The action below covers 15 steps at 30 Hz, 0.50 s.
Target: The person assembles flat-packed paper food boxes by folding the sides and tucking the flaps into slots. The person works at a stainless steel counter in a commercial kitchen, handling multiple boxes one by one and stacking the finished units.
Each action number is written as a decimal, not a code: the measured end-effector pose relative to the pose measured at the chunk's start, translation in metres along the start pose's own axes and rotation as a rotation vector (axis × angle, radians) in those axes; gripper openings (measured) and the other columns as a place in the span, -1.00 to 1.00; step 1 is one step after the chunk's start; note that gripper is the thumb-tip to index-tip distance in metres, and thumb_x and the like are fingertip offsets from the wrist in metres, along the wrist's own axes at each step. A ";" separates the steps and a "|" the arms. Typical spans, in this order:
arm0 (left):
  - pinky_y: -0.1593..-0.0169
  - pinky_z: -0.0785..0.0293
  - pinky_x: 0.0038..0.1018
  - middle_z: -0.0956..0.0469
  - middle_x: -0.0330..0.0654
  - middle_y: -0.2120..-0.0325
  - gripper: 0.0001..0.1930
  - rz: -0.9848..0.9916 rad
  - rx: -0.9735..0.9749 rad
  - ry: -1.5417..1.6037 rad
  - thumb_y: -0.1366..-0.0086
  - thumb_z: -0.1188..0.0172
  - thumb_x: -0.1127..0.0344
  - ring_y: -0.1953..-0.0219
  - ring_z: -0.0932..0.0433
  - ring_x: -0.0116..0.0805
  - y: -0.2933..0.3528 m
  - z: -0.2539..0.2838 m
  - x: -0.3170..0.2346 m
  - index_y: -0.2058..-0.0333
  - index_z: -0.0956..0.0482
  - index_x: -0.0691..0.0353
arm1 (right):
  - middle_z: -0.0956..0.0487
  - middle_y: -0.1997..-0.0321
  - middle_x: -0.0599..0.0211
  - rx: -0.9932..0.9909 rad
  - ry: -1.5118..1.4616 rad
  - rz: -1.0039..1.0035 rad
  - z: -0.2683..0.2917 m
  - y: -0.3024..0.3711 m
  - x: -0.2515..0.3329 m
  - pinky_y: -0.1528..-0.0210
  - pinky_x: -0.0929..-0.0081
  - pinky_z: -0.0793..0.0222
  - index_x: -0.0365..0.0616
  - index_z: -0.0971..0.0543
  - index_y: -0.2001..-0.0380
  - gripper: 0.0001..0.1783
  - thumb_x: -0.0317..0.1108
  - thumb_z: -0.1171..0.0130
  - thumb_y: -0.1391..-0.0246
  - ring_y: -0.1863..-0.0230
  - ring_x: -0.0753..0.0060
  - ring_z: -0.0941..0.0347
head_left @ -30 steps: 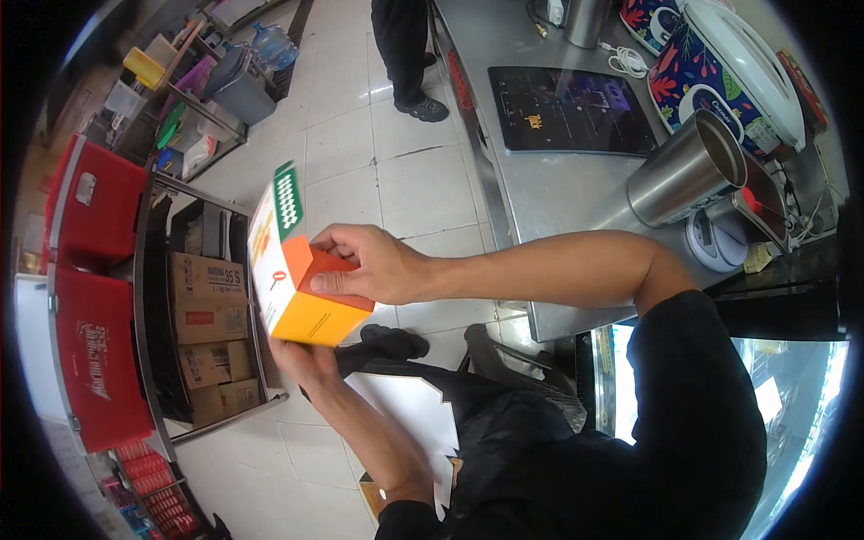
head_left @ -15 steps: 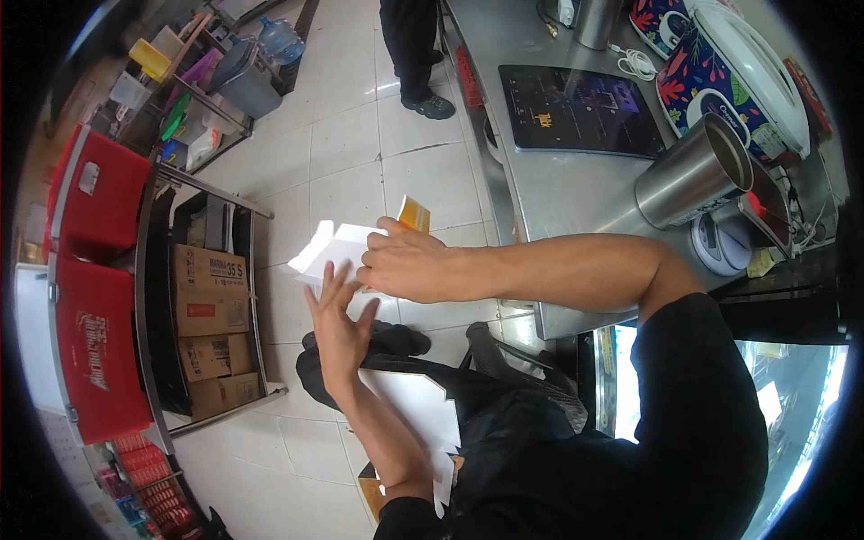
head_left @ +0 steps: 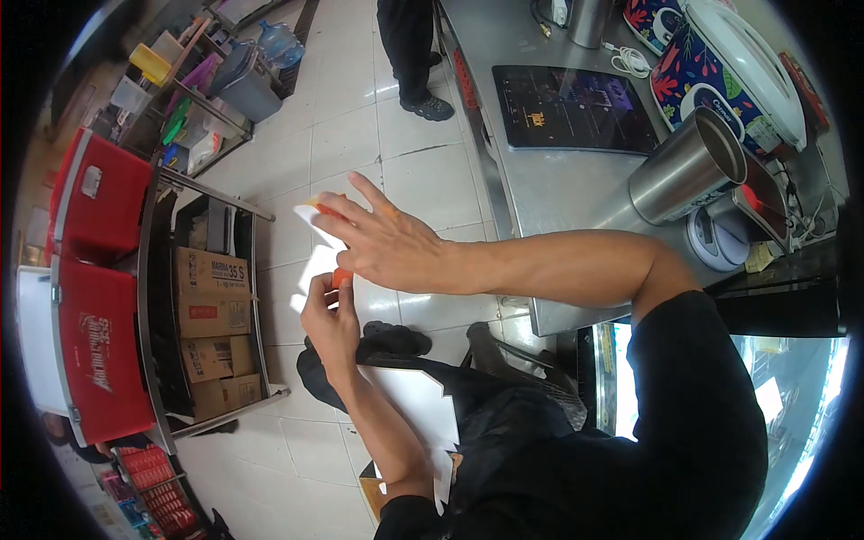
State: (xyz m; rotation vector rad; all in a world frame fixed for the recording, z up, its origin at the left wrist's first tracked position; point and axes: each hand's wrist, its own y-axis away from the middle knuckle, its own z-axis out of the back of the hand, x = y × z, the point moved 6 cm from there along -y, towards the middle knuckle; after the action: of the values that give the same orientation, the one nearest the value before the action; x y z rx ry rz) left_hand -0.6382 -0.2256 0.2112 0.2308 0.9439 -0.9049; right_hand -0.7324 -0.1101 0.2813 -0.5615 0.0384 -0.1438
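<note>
A folding carton (head_left: 317,267), white on its inner faces with orange parts showing, is held up over the floor in front of me. My left hand (head_left: 331,319) pinches its lower edge between thumb and fingers, beside an orange patch. My right hand (head_left: 389,245) lies across the carton's right side with its fingers spread, touching it and covering much of it. On my lap rests a larger white cardboard sheet (head_left: 409,405) with cut edges, partly under my left forearm.
At the right, a steel counter (head_left: 562,198) bears an induction cooktop (head_left: 576,108), a steel pot (head_left: 688,171) and a kitchen scale (head_left: 717,241). A rack (head_left: 261,306) with brown boxes (head_left: 211,288) and red coolers (head_left: 103,346) stand left. Ahead is a person's shoe (head_left: 427,108).
The carton has turned and folded, showing less white. My left hand has gone from spread fingers to a pinch; my right hand has opened from a closed grip and spread its fingers.
</note>
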 end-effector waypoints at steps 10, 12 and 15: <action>0.16 -0.54 -0.53 -0.57 -0.18 0.39 -0.89 0.052 -0.051 0.736 -0.27 -0.22 0.45 0.36 -0.55 -0.50 0.000 -0.002 0.008 0.32 -0.45 0.32 | -0.47 0.16 0.18 -0.287 -0.381 -0.063 0.010 0.000 -0.002 0.17 0.31 -0.46 -0.17 -0.56 0.43 -0.89 -0.42 -0.17 0.12 0.18 0.16 -0.50; 0.12 -0.53 -0.52 -0.58 -0.16 0.37 -0.89 0.095 -0.040 0.802 -0.27 -0.22 0.46 0.33 -0.56 -0.49 0.001 -0.004 -0.001 0.32 -0.46 0.31 | -0.46 0.29 0.24 -0.375 -0.395 0.012 0.010 0.000 -0.005 0.39 0.42 -0.47 -0.17 -0.54 0.43 -0.88 -0.44 -0.19 0.13 0.37 0.24 -0.51; 0.09 -0.53 -0.50 -0.59 -0.15 0.34 -0.90 0.121 -0.018 0.895 -0.27 -0.21 0.47 0.28 -0.58 -0.45 0.001 -0.004 0.000 0.28 -0.48 0.31 | -0.46 0.39 0.24 -0.452 -0.434 0.043 0.013 0.000 -0.001 0.44 0.41 -0.43 -0.19 -0.47 0.44 -0.85 -0.47 -0.20 0.16 0.45 0.25 -0.50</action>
State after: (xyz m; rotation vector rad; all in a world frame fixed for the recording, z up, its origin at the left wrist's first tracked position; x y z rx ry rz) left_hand -0.6395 -0.2226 0.2088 0.7042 1.7372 -0.6681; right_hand -0.7325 -0.1030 0.2926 -1.0326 -0.3471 0.0336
